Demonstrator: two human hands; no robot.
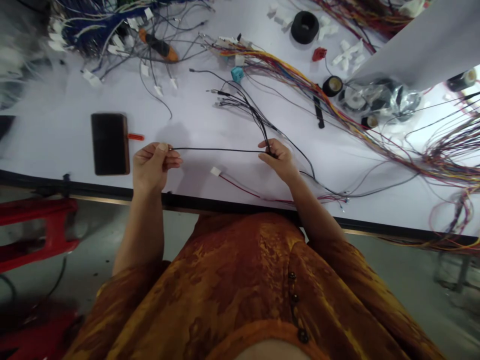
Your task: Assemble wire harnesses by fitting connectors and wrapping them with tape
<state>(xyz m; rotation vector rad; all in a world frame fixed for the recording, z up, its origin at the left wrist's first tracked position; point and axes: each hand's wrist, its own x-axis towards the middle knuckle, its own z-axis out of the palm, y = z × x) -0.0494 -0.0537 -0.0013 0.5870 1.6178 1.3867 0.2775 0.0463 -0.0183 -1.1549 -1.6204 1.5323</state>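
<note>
A thin black wire runs straight and level between my two hands above the white table. My left hand pinches its left end between thumb and forefinger. Closed round a bunch of black wires is my right hand; the rest of the bunch fans away from me, its tips bare or with small metal ends. Below the stretched wire lies a red wire with a white connector. A dark phone lies left of my left hand, with an orange strip at its side.
A long multicoloured wire bundle crosses the table to the right. Blue wires and an orange-black screwdriver-like handle lie at the back left. Tape rolls, a teal connector and a red connector lie farther back. The table's dark edge is near me.
</note>
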